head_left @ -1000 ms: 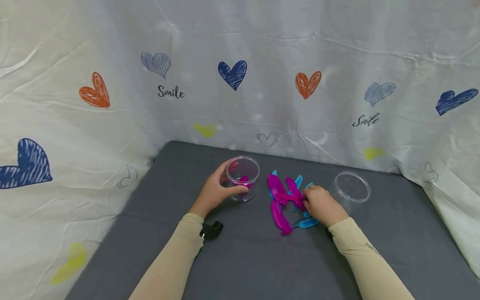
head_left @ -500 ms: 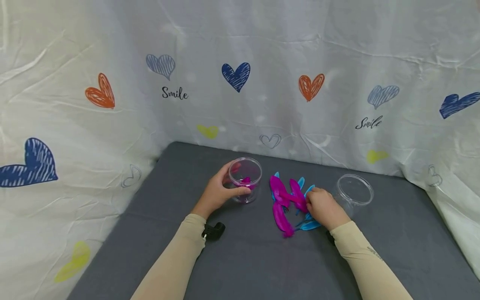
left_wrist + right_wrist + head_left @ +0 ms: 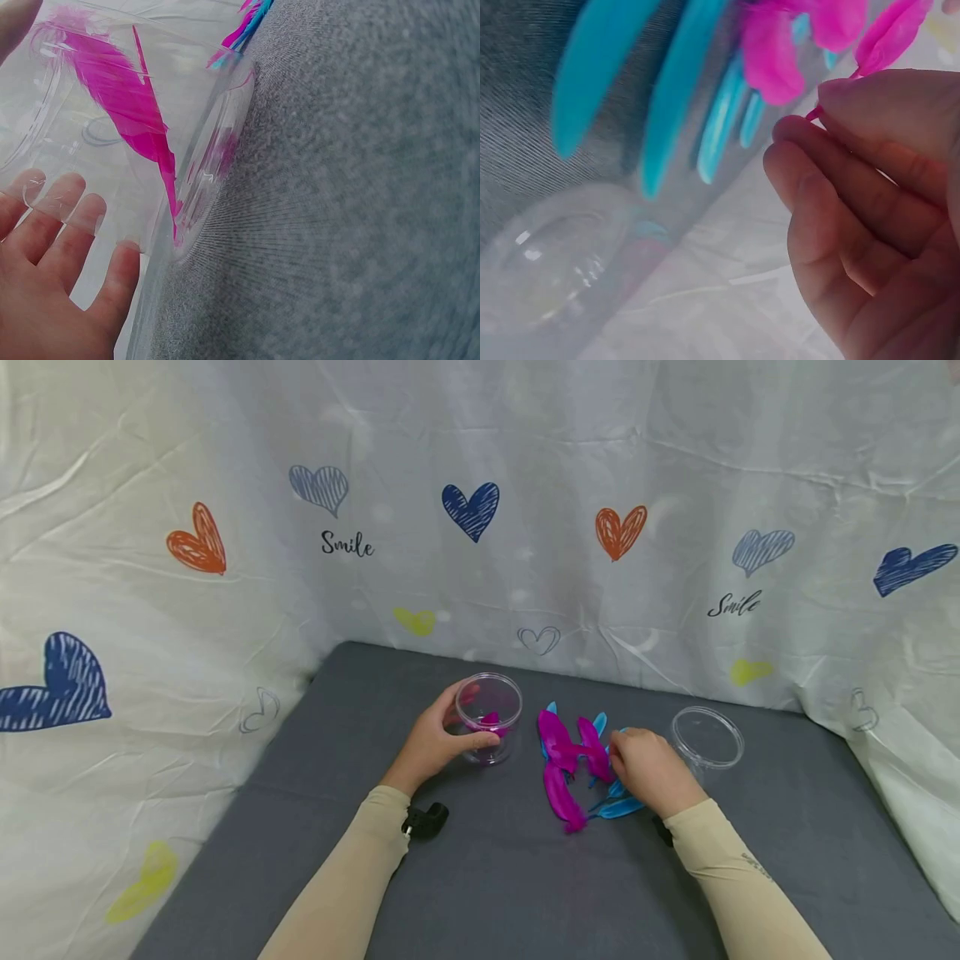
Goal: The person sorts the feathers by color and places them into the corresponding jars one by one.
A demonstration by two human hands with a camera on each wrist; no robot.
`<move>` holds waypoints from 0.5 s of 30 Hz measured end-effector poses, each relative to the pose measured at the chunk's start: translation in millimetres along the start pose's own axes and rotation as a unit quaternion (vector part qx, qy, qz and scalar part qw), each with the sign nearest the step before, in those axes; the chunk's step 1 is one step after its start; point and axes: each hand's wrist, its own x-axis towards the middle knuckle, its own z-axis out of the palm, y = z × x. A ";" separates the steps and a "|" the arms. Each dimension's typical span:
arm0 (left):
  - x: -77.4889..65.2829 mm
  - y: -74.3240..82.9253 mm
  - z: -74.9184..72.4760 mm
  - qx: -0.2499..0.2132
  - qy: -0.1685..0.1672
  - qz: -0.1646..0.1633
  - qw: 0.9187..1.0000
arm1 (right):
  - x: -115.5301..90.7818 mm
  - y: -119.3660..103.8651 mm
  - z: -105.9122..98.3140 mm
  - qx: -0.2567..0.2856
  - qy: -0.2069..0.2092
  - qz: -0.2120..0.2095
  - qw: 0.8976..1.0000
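Note:
My left hand point(image 3: 435, 743) grips the side of a clear plastic jar point(image 3: 489, 700) standing upright on the cloth. Inside it is a magenta feather point(image 3: 124, 105), seen through the wall in the left wrist view. Thumb and index finger of my right hand point(image 3: 654, 772) pinch the quill of another magenta feather point(image 3: 891, 39), as the right wrist view shows. Around that hand lie loose magenta feathers point(image 3: 557, 785) and blue feathers point(image 3: 621, 808), some overlapping. The right hand hides part of the pile in the head view.
A second clear jar point(image 3: 707, 737) stands just right of the right hand. Grey cloth point(image 3: 510, 877) covers the table. White fabric printed with hearts point(image 3: 472, 435) hangs behind the table and along both sides.
My right hand has shifted slightly, covering a blue feather tip that showed above its fingers. My left hand and its jar keep their place on the table.

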 end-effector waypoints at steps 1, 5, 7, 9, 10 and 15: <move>-0.1 -0.2 0.1 0.000 0.000 0.000 1.000 | 0.2 -1.3 -2.1 -0.001 0.001 0.001 1.000; 0.2 -0.6 0.1 0.004 0.001 0.000 1.000 | 1.5 -5.5 -9.5 -0.006 -0.002 0.006 1.000; 0.7 -0.6 0.0 0.003 0.002 -0.002 1.000 | 2.8 -7.5 -13.5 -0.006 -0.001 0.006 1.000; 0.9 -0.7 -0.1 0.001 0.002 -0.003 1.000 | 4.5 -9.6 -17.3 -0.004 0.003 0.002 1.000; 0.7 -0.5 -0.1 0.001 0.002 -0.004 1.000 | 5.5 -10.4 -19.0 -0.003 0.007 -0.003 1.000; -0.2 -0.4 -0.5 -0.004 0.001 -0.009 1.000 | 11.6 -13.6 -29.6 -0.005 0.032 -0.028 0.999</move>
